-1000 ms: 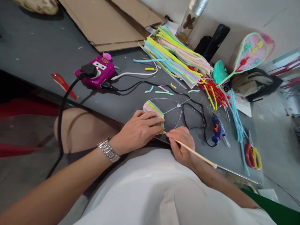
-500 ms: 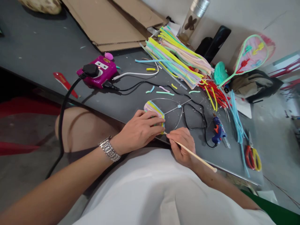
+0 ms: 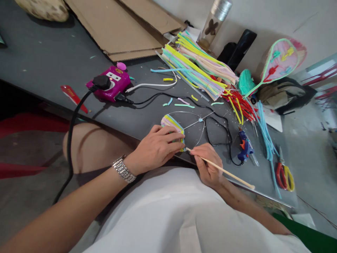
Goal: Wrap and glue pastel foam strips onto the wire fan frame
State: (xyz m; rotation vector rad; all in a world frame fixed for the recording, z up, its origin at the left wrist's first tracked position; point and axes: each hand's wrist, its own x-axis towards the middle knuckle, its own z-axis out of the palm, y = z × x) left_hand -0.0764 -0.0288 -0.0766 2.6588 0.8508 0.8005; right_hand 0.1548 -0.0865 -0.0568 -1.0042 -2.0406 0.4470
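Observation:
A wire frame (image 3: 198, 123) lies near the front edge of the grey table (image 3: 52, 59), partly covered at its left end with pastel strips (image 3: 170, 122). My left hand (image 3: 155, 147), a metal watch on its wrist, presses down on that covered end with fingers closed over it. My right hand (image 3: 207, 163) pinches a thin wooden stick (image 3: 226, 173) like a pen, its tip touching the strips' lower edge beside my left fingertips.
A pile of coloured pastel strips (image 3: 197, 65) and red strips (image 3: 243, 103) lies at the back. A blue glue gun (image 3: 244, 147) and its black cord sit right of the frame, scissors (image 3: 283, 174) further right. A magenta power strip (image 3: 112, 82), cardboard (image 3: 126, 26) and a bottle (image 3: 214, 23) stand behind.
The stick's far end has swung slightly outward and lower to the right; my right hand shifted a little. My left hand stays pressed on the strips.

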